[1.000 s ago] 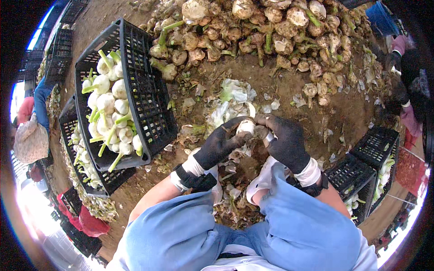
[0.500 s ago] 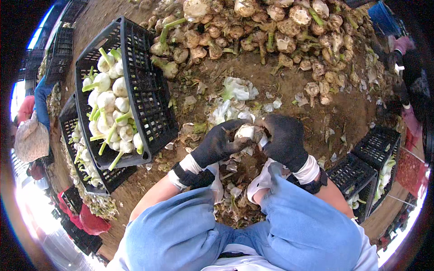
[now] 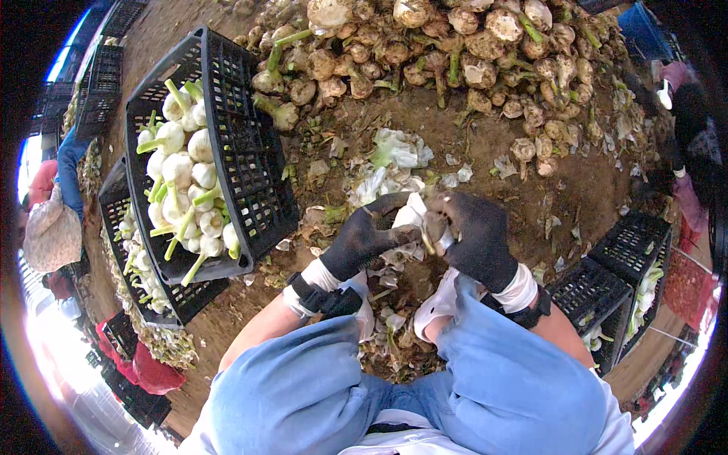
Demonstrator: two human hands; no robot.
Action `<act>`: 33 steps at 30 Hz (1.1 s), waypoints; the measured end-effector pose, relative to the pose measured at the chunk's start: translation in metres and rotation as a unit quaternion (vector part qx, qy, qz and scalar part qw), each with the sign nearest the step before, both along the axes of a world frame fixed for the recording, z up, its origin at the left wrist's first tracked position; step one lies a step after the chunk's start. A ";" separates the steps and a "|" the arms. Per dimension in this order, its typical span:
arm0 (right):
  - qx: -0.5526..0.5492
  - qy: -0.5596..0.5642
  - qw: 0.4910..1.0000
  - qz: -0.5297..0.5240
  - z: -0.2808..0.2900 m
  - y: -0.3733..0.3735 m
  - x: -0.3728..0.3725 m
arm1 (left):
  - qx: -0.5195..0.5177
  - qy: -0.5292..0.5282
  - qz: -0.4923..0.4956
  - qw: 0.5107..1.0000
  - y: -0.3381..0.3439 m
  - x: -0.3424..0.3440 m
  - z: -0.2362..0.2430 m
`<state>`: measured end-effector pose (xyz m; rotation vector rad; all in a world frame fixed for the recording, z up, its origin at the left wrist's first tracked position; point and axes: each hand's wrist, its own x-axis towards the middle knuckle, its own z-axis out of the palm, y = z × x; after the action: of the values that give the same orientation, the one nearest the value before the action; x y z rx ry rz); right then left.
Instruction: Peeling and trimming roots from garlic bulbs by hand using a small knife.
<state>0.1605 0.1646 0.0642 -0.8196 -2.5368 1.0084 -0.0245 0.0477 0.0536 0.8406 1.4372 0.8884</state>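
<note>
Both my hands wear black gloves and meet in front of my knees. In my left hand [image 3: 373,236] is a garlic bulb [image 3: 410,214], its bared side white, gripped between thumb and fingers. My right hand [image 3: 475,236] is closed at the bulb's right side on brownish outer garlic skin [image 3: 434,225], which hangs partly apart from the white part. A small pale, shiny bit shows below the right fingers; I cannot tell whether it is skin or a tool. White peeled skins [image 3: 400,149] lie on the ground just beyond my hands.
A heap of dirty, unpeeled garlic [image 3: 485,53] spreads across the far side. To the left, a tilted black crate [image 3: 250,152] holds cleaned white bulbs with green stems. More black crates [image 3: 595,296] stand at right. Co-workers' pink-gloved hands [image 3: 675,74] show at the far right.
The skin between my hands has been pulled further from the bulb, showing more white. My right hand has shifted slightly toward me. A co-worker's hand at far right has moved.
</note>
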 end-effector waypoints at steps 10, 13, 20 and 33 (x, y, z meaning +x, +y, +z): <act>-0.132 -0.129 0.979 -0.091 -0.031 0.020 0.019 | 0.094 -0.007 0.060 0.994 0.001 0.001 -0.006; -0.223 0.032 0.974 0.012 -0.034 0.000 0.010 | 0.094 -0.029 0.053 0.994 0.001 0.006 -0.014; -0.248 -0.004 0.968 -0.044 -0.033 -0.008 -0.010 | 0.063 -0.041 0.097 0.992 0.000 0.004 -0.015; -0.328 0.110 0.936 -0.069 -0.042 0.030 0.032 | 0.121 0.194 0.069 0.971 -0.014 -0.006 -0.021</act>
<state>0.1927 0.1944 0.0227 -0.9579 -1.9200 1.8182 -0.0301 0.0335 0.0323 1.1554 1.7650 1.0586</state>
